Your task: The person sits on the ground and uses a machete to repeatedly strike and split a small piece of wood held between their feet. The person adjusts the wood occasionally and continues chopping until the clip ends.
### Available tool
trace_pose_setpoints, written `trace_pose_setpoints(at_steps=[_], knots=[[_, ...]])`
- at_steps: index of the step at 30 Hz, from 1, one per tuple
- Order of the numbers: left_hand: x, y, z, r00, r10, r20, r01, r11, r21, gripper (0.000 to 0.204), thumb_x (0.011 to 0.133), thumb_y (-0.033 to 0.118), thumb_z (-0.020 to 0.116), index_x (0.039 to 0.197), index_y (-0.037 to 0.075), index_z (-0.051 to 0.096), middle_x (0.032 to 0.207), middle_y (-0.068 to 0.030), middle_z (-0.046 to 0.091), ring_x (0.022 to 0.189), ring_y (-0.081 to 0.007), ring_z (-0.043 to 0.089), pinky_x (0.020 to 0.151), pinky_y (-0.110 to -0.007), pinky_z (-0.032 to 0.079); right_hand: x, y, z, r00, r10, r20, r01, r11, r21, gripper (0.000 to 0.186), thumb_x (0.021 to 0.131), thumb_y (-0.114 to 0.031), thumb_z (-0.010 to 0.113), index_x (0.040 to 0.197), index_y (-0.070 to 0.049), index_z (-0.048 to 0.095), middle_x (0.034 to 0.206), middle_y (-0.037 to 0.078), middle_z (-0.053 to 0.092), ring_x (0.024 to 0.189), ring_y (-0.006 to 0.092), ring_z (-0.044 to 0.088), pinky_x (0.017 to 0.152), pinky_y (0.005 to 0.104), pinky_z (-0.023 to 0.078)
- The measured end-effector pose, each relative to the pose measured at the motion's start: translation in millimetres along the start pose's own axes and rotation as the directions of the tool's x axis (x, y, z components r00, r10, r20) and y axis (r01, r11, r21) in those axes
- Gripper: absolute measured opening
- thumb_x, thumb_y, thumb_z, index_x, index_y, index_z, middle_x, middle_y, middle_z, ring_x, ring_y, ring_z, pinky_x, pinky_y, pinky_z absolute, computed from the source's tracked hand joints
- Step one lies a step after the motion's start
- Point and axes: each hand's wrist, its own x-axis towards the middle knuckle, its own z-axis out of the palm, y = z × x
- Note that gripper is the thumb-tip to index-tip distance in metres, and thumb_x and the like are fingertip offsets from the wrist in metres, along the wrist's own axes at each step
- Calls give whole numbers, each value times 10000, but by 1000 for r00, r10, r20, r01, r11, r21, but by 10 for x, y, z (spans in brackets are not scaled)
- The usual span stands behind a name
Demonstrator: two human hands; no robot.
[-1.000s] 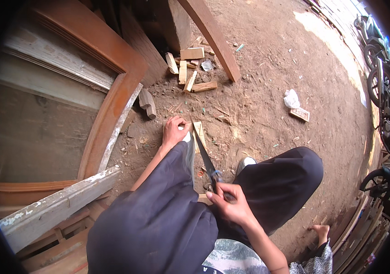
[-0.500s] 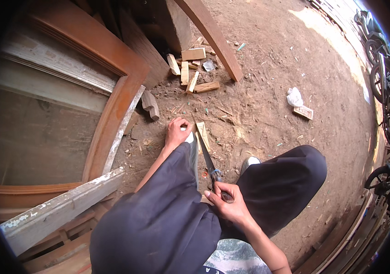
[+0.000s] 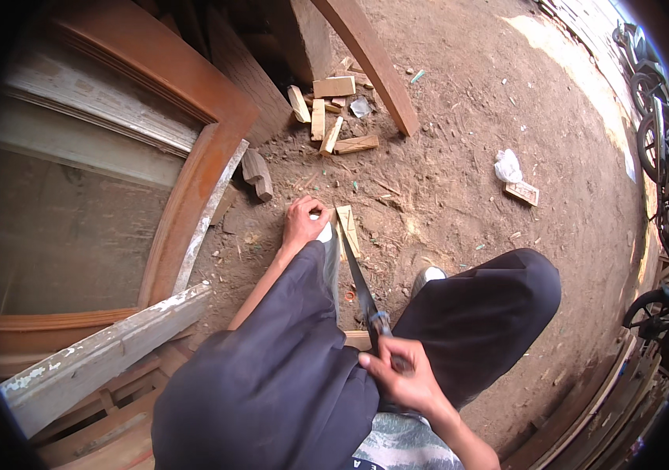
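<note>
My right hand (image 3: 409, 377) is wrapped round the dark handle of a handsaw (image 3: 360, 276). The saw's long blade slants away from me, its tip close to my left hand (image 3: 301, 225). The fingers of that hand are curled down beside the white toe of my left shoe (image 3: 323, 229); what they grip is mostly hidden. Just right of the blade tip lies a pale wooden piece (image 3: 349, 227) with dark lines on it. A pale wood edge (image 3: 356, 339) shows between my legs, near the saw handle.
Several cut wood offcuts (image 3: 334, 87) lie beyond my hands, by a leaning brown beam (image 3: 381, 74). A wooden window frame (image 3: 181, 211) and a chipped white timber (image 3: 115, 348) stand at the left. A plastic bag (image 3: 507, 166) lies right; motorbikes (image 3: 656, 141) line the far right.
My right hand has drawn the saw back toward me and slightly right. The left hand has stayed in nearly the same place.
</note>
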Motion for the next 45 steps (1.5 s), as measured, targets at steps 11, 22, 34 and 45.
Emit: trace_pose_setpoints(at_steps=[11, 22, 34, 45], knots=[[-21, -4, -5, 1000, 11, -11, -11, 1000, 14, 134, 824, 175, 715, 806, 42, 723, 845, -104, 686, 880, -317, 659, 850, -421, 516, 349, 142, 8, 994, -108, -28, 107, 993, -53, 454, 981, -142, 707, 696, -65, 363, 640, -50, 408, 671, 41, 378, 596, 260, 338], [-17, 33, 28, 1000, -4, -27, 4, 1000, -13, 131, 828, 166, 730, 792, 41, 723, 806, -108, 673, 837, -319, 665, 816, -429, 512, 504, 37, 42, 995, -91, -39, 90, 996, -31, 442, 972, -160, 713, 699, -37, 388, 624, -24, 395, 682, 48, 388, 623, 267, 364], [-21, -12, 33, 998, 46, -34, -45, 999, 20, 111, 821, 135, 718, 783, 32, 706, 824, -110, 673, 817, -308, 660, 794, -421, 511, 487, 10, 69, 991, -117, -65, 118, 993, 21, 486, 990, -165, 729, 684, -91, 358, 608, -86, 364, 608, -2, 313, 514, 242, 248], [-9, 83, 54, 997, 61, -42, -61, 998, 5, 130, 821, 149, 722, 785, 24, 717, 803, -118, 676, 802, -307, 677, 770, -421, 524, 526, 50, -20, 974, -217, -70, 215, 976, -46, 508, 987, -171, 733, 680, -83, 338, 639, -75, 351, 662, 14, 332, 556, 245, 283]])
